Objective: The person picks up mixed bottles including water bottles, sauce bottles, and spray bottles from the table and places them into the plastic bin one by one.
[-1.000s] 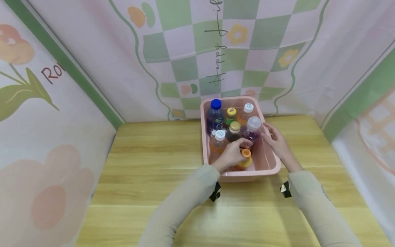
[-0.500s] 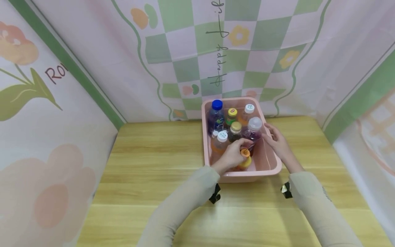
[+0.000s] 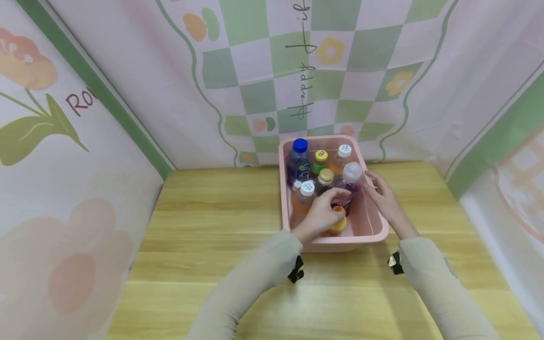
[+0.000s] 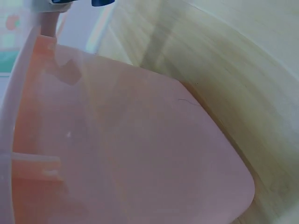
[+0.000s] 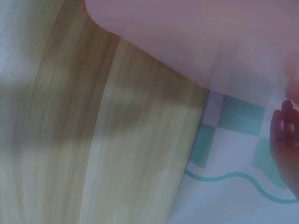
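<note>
A pink plastic bin (image 3: 285, 208) holds several upright bottles. Over its front part, my left hand (image 3: 320, 215) bends its thumb and fingers around the orange cap (image 3: 338, 209) of a small yellow-orange bottle (image 3: 338, 227). Close behind those fingers stands a purple-drink bottle (image 3: 352, 173) with a clear cap. At the bin's right side, my right hand (image 3: 386, 200) grips the rim, thumb toward the inside. The right wrist view shows that hand (image 5: 286, 144) against the bin's outer wall (image 5: 187, 42). The left wrist view has mostly bin wall (image 4: 140, 140).
Also in the bin are a blue-capped bottle (image 3: 300, 145), a yellow-capped one (image 3: 321, 157), a gold-capped one (image 3: 326, 176) and white-capped ones, including one at front left (image 3: 307, 189). The bin stands on a wooden table (image 3: 212, 236), against a checkered cloth backdrop (image 3: 255, 66).
My left thumb has shifted over the orange cap, which shows less now. The right hand stays at the rim. The whole view has drifted slightly.
</note>
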Demonstrator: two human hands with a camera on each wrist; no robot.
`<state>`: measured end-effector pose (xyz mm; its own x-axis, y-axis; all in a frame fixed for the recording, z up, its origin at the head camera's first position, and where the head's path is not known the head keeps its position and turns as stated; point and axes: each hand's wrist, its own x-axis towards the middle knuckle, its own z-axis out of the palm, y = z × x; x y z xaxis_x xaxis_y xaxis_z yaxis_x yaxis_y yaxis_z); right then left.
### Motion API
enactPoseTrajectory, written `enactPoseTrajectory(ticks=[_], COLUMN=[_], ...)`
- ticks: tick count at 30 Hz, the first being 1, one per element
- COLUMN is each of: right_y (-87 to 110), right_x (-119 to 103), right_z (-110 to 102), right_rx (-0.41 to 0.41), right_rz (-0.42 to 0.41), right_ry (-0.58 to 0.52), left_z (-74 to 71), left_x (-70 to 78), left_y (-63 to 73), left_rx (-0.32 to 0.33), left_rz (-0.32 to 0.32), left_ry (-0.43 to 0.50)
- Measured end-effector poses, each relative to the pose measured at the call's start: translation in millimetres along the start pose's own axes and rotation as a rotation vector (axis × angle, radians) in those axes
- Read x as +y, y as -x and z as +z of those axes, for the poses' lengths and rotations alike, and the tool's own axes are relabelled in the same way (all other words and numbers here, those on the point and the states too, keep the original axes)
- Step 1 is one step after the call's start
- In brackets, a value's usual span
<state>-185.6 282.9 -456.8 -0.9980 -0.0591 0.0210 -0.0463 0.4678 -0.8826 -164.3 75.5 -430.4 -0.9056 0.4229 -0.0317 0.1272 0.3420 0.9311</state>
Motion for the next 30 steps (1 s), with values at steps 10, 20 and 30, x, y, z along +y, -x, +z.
enactPoseTrajectory(ticks=[10, 20, 30], right_y=[-0.4, -2.3, -2.0], right_x=[1.4, -3.4, -7.3], right_z=[-2.1, -1.6, -5.7], right_rx=[-0.006, 0.028, 0.101], right_rz=[0.014, 0.008, -0.036], right_ry=[-0.021, 0.023, 0.107], left_z=[-9.7, -47.2, -107.3], left_x=[17.3, 47.7, 52.2], left_y=[8.7, 13.4, -0.5], left_rx=[0.036, 0.188, 0.546], left_rz=[0.189, 0.404, 0.462], left_ry=[-0.012, -0.058, -0.057])
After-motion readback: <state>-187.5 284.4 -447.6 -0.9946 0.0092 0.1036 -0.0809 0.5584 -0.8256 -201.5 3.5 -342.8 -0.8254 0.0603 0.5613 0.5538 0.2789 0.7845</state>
